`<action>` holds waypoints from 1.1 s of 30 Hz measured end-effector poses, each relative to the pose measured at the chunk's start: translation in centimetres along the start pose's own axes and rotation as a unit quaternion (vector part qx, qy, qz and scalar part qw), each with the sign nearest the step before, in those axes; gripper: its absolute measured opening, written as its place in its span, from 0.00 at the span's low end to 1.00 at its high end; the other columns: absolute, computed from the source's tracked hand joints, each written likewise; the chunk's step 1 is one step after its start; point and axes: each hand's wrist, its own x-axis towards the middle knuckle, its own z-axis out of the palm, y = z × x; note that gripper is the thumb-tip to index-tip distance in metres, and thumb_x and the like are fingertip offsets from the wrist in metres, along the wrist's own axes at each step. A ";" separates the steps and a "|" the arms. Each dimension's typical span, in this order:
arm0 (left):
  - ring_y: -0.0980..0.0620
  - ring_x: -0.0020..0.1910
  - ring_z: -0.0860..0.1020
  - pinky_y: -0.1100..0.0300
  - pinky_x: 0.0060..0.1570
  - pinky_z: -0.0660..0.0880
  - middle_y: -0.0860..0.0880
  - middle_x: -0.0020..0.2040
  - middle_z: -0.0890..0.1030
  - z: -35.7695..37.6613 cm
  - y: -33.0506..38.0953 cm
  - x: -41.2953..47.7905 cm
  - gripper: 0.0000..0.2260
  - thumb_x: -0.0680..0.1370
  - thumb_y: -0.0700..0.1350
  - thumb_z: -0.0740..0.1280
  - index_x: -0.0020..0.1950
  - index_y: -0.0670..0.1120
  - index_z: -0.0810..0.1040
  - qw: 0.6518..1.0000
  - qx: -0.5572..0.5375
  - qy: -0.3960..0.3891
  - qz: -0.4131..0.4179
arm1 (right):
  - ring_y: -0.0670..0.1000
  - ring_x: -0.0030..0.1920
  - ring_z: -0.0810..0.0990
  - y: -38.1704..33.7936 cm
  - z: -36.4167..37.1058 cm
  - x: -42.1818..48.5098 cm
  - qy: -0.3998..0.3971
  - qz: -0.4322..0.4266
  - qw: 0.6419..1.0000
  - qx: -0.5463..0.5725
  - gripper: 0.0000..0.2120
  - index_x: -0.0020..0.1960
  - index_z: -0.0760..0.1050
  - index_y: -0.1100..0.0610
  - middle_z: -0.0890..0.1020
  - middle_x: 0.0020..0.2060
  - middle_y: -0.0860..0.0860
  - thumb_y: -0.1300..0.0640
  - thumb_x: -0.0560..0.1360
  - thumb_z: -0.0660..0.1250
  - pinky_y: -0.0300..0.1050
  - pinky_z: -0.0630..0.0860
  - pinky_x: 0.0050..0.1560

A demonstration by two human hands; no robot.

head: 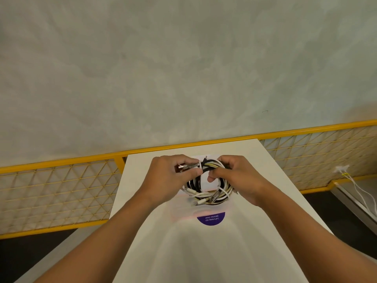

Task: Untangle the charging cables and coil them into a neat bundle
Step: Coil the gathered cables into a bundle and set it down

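A coil of black, white and yellowish charging cables (206, 193) is held just above the far end of a white table (204, 252). My left hand (167, 178) pinches a grey USB plug end (187, 166) at the coil's upper left. My right hand (238, 176) grips the coil's upper right side, fingers wrapped through the loop. Several plug ends stick out at the coil's lower edge. The far side of the coil is partly hidden by my fingers.
A purple round sticker (211, 218) with white text lies on the table near the coil. A yellow mesh railing (61, 193) runs behind the table on both sides. White wires (355, 186) hang from a socket at the right. A grey wall fills the background.
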 end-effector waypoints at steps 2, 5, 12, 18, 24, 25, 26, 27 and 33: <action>0.62 0.44 0.82 0.68 0.45 0.76 0.61 0.44 0.85 -0.3 0.3 0.1 0.07 0.73 0.49 0.77 0.50 0.54 0.87 1.000 0.017 -0.020 0.007 | 0.47 0.30 0.74 0.0 -0.2 -0.1 -0.011 -0.004 1.000 -0.008 0.02 0.44 0.83 0.62 0.83 0.37 0.59 0.66 0.71 0.72 0.37 0.69 0.29; 0.63 0.40 0.80 0.69 0.38 0.73 0.63 0.41 0.83 -0.9 0.7 0.2 0.05 0.73 0.48 0.76 0.48 0.54 0.86 0.994 0.081 -0.069 0.027 | 0.45 0.27 0.72 0.1 -0.4 -0.2 -0.026 -0.008 0.999 -0.039 0.02 0.43 0.83 0.61 0.80 0.34 0.55 0.65 0.71 0.73 0.34 0.67 0.26; 0.59 0.32 0.75 0.70 0.32 0.67 0.61 0.36 0.79 -0.8 1.3 -0.3 0.06 0.73 0.41 0.74 0.47 0.50 0.84 0.984 0.157 -0.051 0.063 | 0.52 0.35 0.78 0.1 -0.2 0.2 -0.031 -0.017 0.998 -0.057 0.04 0.43 0.83 0.60 0.83 0.38 0.61 0.65 0.69 0.75 0.45 0.76 0.36; 0.61 0.32 0.75 0.73 0.28 0.65 0.64 0.35 0.77 -1.8 1.1 -0.1 0.08 0.73 0.40 0.75 0.49 0.51 0.84 0.981 0.155 -0.117 0.020 | 0.52 0.35 0.80 0.3 -0.3 -0.2 -0.059 -0.021 0.993 -0.097 0.04 0.41 0.82 0.57 0.83 0.37 0.60 0.65 0.70 0.75 0.46 0.76 0.37; 0.59 0.36 0.79 0.63 0.39 0.75 0.57 0.48 0.82 -2.6 1.2 -0.6 0.14 0.69 0.52 0.79 0.52 0.53 0.81 0.974 0.039 -0.206 -0.087 | 0.51 0.36 0.82 0.4 -0.3 -0.4 -0.069 -0.025 0.993 -0.092 0.06 0.41 0.82 0.55 0.84 0.35 0.53 0.65 0.70 0.75 0.43 0.78 0.37; 0.56 0.37 0.80 0.59 0.42 0.77 0.54 0.50 0.82 -2.5 1.2 -0.6 0.19 0.67 0.58 0.78 0.53 0.52 0.81 0.971 0.018 -0.210 -0.110 | 0.50 0.35 0.82 0.4 -0.3 -0.4 -0.069 -0.026 0.993 -0.091 0.06 0.42 0.82 0.56 0.84 0.35 0.52 0.65 0.70 0.75 0.43 0.78 0.36; 0.55 0.38 0.81 0.59 0.43 0.78 0.52 0.50 0.82 -2.3 1.3 -0.7 0.23 0.65 0.62 0.76 0.54 0.52 0.81 0.970 0.013 -0.208 -0.127 | 0.49 0.35 0.81 0.3 -0.2 -0.4 -0.070 -0.028 0.993 -0.092 0.05 0.42 0.82 0.56 0.84 0.35 0.51 0.65 0.70 0.75 0.42 0.77 0.36; 0.55 0.39 0.81 0.58 0.45 0.77 0.51 0.49 0.81 -2.1 1.3 -0.7 0.23 0.67 0.64 0.74 0.55 0.52 0.81 0.969 0.028 -0.204 -0.134 | 0.49 0.35 0.81 0.2 -0.2 -0.4 -0.072 -0.032 0.993 -0.092 0.05 0.42 0.82 0.56 0.84 0.35 0.52 0.64 0.70 0.75 0.42 0.76 0.37; 0.48 0.56 0.82 0.49 0.62 0.78 0.46 0.55 0.84 -1.2 1.5 -0.8 0.16 0.74 0.48 0.73 0.61 0.51 0.80 0.946 -0.042 -0.282 -0.155 | 0.52 0.39 0.83 0.1 0.2 -0.4 -0.094 -0.052 0.990 -0.097 0.05 0.44 0.84 0.56 0.85 0.37 0.53 0.63 0.69 0.76 0.45 0.79 0.40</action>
